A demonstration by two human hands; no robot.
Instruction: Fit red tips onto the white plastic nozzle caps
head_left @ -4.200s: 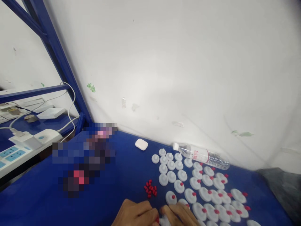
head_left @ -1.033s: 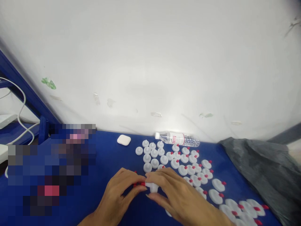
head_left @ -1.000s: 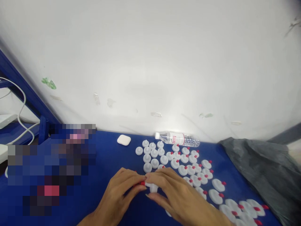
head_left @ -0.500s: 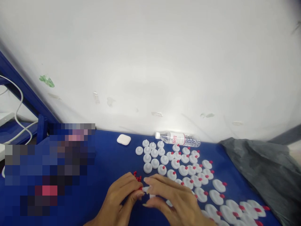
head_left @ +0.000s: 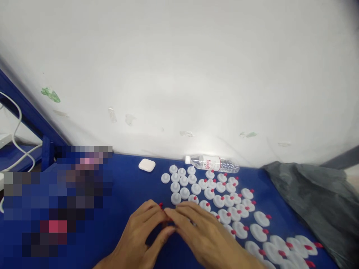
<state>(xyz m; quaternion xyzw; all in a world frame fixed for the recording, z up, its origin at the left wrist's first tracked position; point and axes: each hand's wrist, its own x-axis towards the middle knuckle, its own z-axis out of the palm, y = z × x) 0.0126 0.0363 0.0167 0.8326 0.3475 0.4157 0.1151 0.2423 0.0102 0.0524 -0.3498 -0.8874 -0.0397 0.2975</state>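
Note:
My left hand [head_left: 147,231] and my right hand [head_left: 196,229] meet low in the middle, fingertips touching. Between them shows a bit of a small red cap [head_left: 169,217], pinched by my left thumb and forefinger. My right fingers curl over a white nozzle lid, which they hide almost wholly. Just behind my left fingertips, another red cap [head_left: 160,205] peeks out on the blue table. Beyond my hands stand bare white lids with nozzles [head_left: 175,198]. To the right lie several white lids with red tips [head_left: 239,229].
A clear bottle [head_left: 211,163] lies along the wall, near a white rounded case [head_left: 147,165]. Dark grey cloth or plastic sheeting [head_left: 314,201] covers the right side of the blue table [head_left: 126,186]. A blurred-out area and white cables [head_left: 18,123] are at the left.
My hands have closed together, the right fingers reaching left over the white lid and the red caps, which are now mostly hidden. The view has shifted slightly.

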